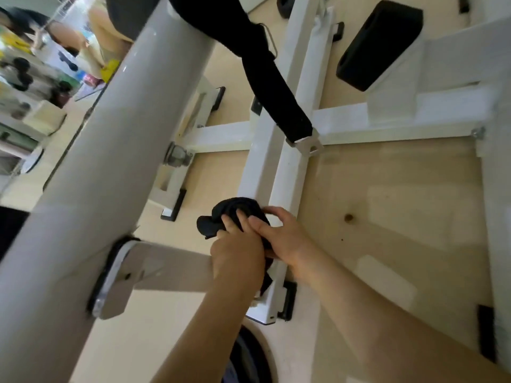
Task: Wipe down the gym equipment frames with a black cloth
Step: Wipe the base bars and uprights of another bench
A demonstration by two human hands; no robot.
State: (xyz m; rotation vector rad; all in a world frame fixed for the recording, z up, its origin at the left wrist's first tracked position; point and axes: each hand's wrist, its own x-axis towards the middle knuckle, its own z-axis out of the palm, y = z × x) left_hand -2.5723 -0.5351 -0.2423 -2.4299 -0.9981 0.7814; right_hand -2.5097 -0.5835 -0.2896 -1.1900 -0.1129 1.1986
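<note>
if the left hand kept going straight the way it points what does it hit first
The black cloth it grips, bunched on the white floor beam. Past that the left hand would likely run along the beam; depth is unclear.

Left hand (pixel 237 258) and right hand (pixel 283 240) meet, fingers (pixel 243 218) curled.

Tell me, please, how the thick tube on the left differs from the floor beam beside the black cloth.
The thick tube is round; the floor beam is flat-sided. The thick tube slants up near the camera; the floor beam lies low on the floor. The left hand and right hand hold the black cloth at the floor beam, apart from the thick tube. Both are pale frame parts.
</note>
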